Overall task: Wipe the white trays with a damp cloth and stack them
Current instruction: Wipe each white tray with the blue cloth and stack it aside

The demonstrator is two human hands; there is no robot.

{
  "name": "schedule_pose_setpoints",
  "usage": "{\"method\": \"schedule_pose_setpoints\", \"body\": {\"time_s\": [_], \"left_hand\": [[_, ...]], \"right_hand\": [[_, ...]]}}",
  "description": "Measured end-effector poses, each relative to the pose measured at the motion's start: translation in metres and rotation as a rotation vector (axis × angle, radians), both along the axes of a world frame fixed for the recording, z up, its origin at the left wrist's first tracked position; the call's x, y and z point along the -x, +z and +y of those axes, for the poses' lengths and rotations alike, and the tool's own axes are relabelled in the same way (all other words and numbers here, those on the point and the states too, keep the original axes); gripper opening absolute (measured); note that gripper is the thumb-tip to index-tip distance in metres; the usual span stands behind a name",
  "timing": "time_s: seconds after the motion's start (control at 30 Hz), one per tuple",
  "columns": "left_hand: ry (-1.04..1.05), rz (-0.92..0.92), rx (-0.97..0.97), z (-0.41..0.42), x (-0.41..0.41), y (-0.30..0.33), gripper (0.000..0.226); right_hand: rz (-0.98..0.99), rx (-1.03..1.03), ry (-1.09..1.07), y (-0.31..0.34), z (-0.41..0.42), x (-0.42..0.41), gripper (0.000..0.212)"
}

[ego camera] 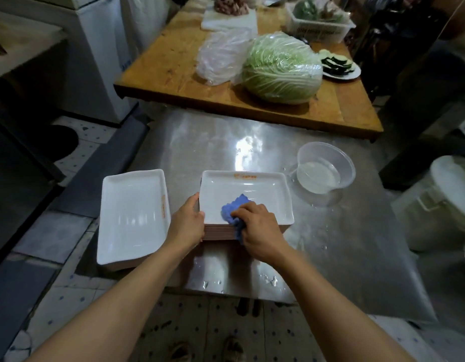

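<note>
Here, at a wet steel table (252, 142), a person wipes the top white tray (265, 194) of a stack w/ a blue cloth (235, 212). The right hand (260, 231) has its fingers curled over the bunched cloth, pressing it onto the tray's near-left corner; part of the cloth hangs over the rim. The left hand (187, 223) grips the stack's left edge, thumb hooked over the top tray's rim, fingers down the side. A 2nd stack of white trays (133, 215) sits just beside it at the table's left edge, orange lettering along its right rim. A clear plastic bowl of water (325, 168) stands near the wiped tray, to the right. Beyond, a wooden table (174, 61) holds a wrapped cabbage (281, 69), a plastic bag (223, 56) & a plate of sliced veg (338, 65).
</note>
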State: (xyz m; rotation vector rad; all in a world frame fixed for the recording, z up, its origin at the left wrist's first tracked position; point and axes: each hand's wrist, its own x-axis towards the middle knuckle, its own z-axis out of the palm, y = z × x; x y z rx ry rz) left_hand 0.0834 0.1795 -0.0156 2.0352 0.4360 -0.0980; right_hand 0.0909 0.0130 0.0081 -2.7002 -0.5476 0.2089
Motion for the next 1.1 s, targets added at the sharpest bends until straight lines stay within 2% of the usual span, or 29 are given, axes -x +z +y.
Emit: {"method": "schedule_pose_setpoints", "body": {"time_s": [0.17,0.33,0.4,0.47,0.53,0.6,0.67,0.73,0.83,0.97,1.1], "left_hand": [[-0.014,-0.013,-0.16,-0.003,-0.001,0.0,0.043],[-0.025,0.003,-0.268,-0.004,-0.004,0.003,0.041],[-0.004,0.013,-0.397,-0.007,-0.003,0.008,0.036],[-0.002,-0.013,-0.587,-0.013,0.001,0.013,0.04],[-0.088,-0.123,-0.687,-0.023,0.004,0.014,0.046],[-0.243,-0.206,-0.75,-0.035,0.005,0.012,0.039],[-0.341,-0.206,-0.832,-0.044,0.005,0.008,0.031],[-0.384,-0.205,-0.896,-0.045,0.006,0.006,0.029],[-0.395,-0.246,-0.882,-0.042,0.006,0.004,0.028],[-0.375,-0.208,-0.833,-0.044,0.006,0.008,0.028],[-0.365,-0.164,-0.823,-0.046,0.008,0.01,0.027]], "right_hand": [[-0.07,0.143,-0.157,0.001,-0.06,-0.005,0.032],[-0.054,0.257,-0.132,0.004,-0.056,-0.027,0.028],[-0.116,0.274,-0.183,0.008,-0.051,-0.038,0.028],[-0.187,0.205,-0.213,0.011,-0.047,-0.05,0.022],[-0.229,0.107,-0.173,0.01,-0.038,-0.062,0.017],[-0.147,-0.021,-0.102,0.009,-0.026,-0.068,0.019],[-0.048,-0.123,0.004,0.004,-0.015,-0.066,0.02],[-0.105,0.03,0.123,-0.005,-0.012,-0.067,0.03],[-0.174,0.154,0.103,-0.012,-0.024,-0.072,0.037],[-0.196,0.252,-0.072,-0.009,-0.054,-0.075,0.031],[-0.174,0.322,-0.038,0.004,-0.066,-0.068,0.025]]}}
